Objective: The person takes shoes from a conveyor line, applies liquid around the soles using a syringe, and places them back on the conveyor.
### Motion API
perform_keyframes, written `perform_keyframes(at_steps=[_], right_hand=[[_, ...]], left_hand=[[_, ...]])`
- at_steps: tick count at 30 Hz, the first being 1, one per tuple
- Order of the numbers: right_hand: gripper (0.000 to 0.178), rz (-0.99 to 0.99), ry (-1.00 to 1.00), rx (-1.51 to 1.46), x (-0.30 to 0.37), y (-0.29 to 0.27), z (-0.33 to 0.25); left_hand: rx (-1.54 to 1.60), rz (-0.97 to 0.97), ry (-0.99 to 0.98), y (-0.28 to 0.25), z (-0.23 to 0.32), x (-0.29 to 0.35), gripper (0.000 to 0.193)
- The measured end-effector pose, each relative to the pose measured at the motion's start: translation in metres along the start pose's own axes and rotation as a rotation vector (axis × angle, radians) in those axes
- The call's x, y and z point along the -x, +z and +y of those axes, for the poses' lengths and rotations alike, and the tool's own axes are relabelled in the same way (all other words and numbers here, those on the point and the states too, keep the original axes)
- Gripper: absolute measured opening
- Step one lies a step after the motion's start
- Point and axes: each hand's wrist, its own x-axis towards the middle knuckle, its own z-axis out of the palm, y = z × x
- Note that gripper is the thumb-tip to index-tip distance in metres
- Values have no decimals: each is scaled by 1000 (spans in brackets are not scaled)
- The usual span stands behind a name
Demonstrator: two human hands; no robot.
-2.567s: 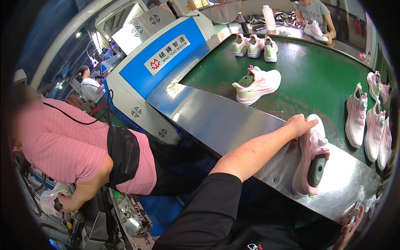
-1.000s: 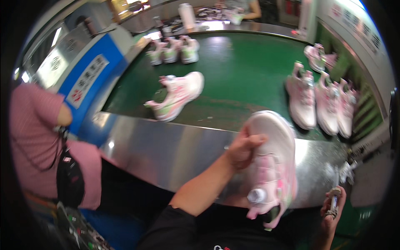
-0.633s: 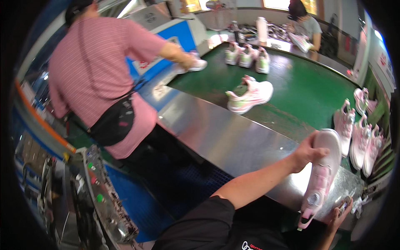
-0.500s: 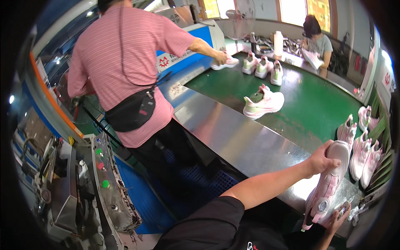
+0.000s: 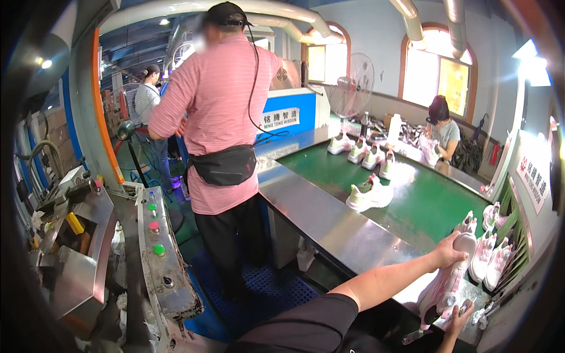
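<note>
A pink and white sneaker (image 5: pixel 442 289) stands nearly upright at the near right, its toe end uppermost. My left hand (image 5: pixel 451 249) grips it around the toe end, thumb across the pale sole. Beside the sneaker's lower part, my right hand (image 5: pixel 458 320) is closed with the fingertips on a small greyish object I cannot make out. Just beyond my hands, several more pink and white sneakers (image 5: pixel 484 253) stand at the right edge of the green conveyor belt (image 5: pixel 421 215). One white and pale green sneaker (image 5: pixel 371 195) sits alone farther up the belt.
A row of sneakers (image 5: pixel 360 152) stands at the belt's far end. A co-worker in a pink shirt (image 5: pixel 218 112) stands left of the steel ledge (image 5: pixel 329 215). Another person (image 5: pixel 444 130) sits across the belt holding a shoe. A control box with buttons (image 5: pixel 162 253) is at the left.
My view has tilted upward. The pink-shirted co-worker's hand has left a sneaker, which now stands in the far row. My hands keep their hold on the sneaker and the small object.
</note>
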Motion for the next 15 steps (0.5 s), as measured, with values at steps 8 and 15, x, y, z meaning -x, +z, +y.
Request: perform_keyframes(at_steps=[8, 15], right_hand=[[72, -7, -5, 1, -1, 7, 14], [66, 6, 14, -63, -6, 5, 31]], left_hand=[[-22, 23, -2, 5, -4, 6, 54], [-115, -35, -53, 13, 2, -1, 76]])
